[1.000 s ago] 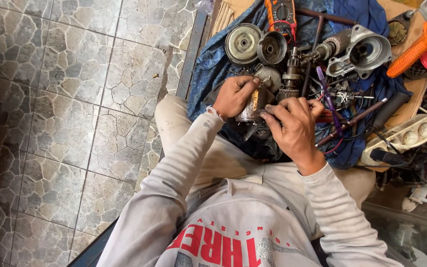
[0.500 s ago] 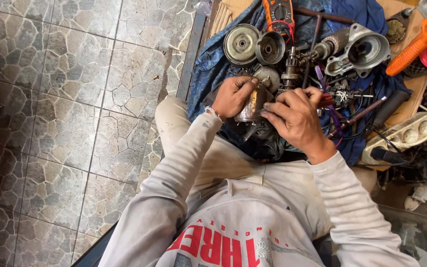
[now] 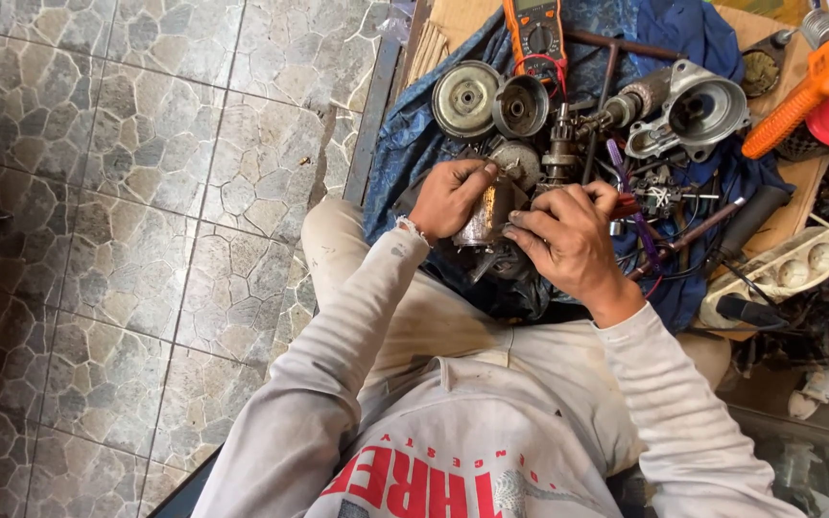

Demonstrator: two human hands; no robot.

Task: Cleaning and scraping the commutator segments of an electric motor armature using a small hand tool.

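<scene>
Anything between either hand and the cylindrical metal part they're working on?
Nothing visible. The left hand and the right hand both grip the cylindrical metal part directly, one on each side. The round housings and other loose parts lie beyond it on the blue cloth, clear of the grip.

Soft, even daylight fills the view, brightest toward twelve and one o'clock, where the orange tool handle [image 3: 796,104] and the metal housing [image 3: 698,107] show clear colour without harsh glare. The stone-patterned floor tiles [image 3: 127,192] dim steadily toward nine o'clock, and the far edge there falls into deep shadow, while another dark patch sits at four o'clock. Focus is fairly sharp in the middle, though fine detail is smeared by compression, and the wide lens bends straight lines near the edges, most visibly at seven and five o'clock.
</scene>
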